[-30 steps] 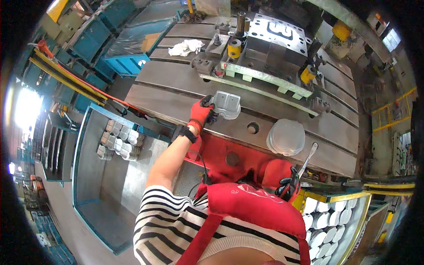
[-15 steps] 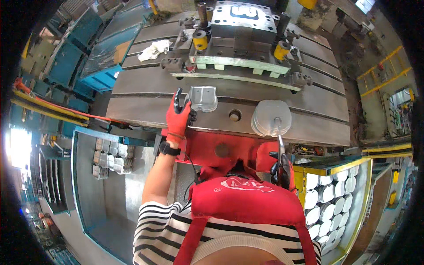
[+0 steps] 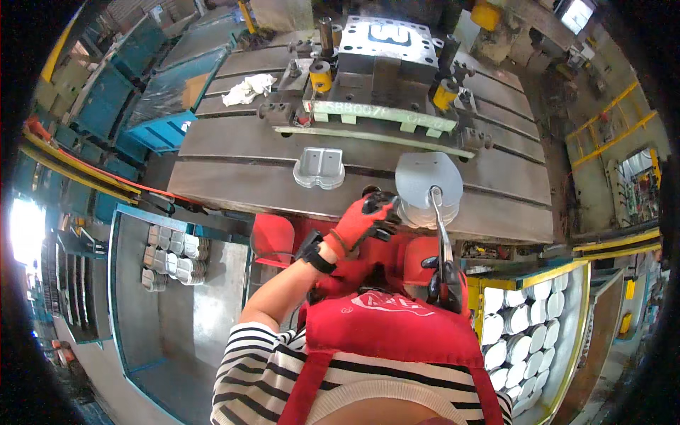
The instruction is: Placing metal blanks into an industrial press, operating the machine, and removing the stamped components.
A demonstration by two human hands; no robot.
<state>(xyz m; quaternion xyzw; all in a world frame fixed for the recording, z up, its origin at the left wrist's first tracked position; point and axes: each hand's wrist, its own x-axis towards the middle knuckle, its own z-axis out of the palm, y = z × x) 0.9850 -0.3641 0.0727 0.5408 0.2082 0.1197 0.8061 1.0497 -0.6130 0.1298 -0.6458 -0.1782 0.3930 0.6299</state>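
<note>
My right hand (image 3: 448,285), in a red and black glove, is closed round the handle of a slim metal rod tool (image 3: 445,237). The rod's rounded tip rests on the top sheet of a stack of flat, rounded metal blanks (image 3: 423,170) at the table's front right. Just left of that stack, my left hand (image 3: 365,218) reaches over the table's front edge, gloved likewise, its fingers bent and apart with nothing seen in them. Farther left lies a small stack of formed metal trays (image 3: 320,167), each with two hollows, apart from both hands.
Behind the stacks a heavy press die (image 3: 386,85) with yellow collars stands on the slotted steel table (image 3: 234,180). A white rag (image 3: 248,90) lies at its left. A blue bin (image 3: 120,283) at lower left holds stacked formed parts; a yellow-framed bin (image 3: 582,319) at right holds many blanks.
My left hand has swung right, from beside the formed trays to near the blanks. My right hand keeps hold of the rod tool, its tip still on the blanks. The view has shifted slightly.
</note>
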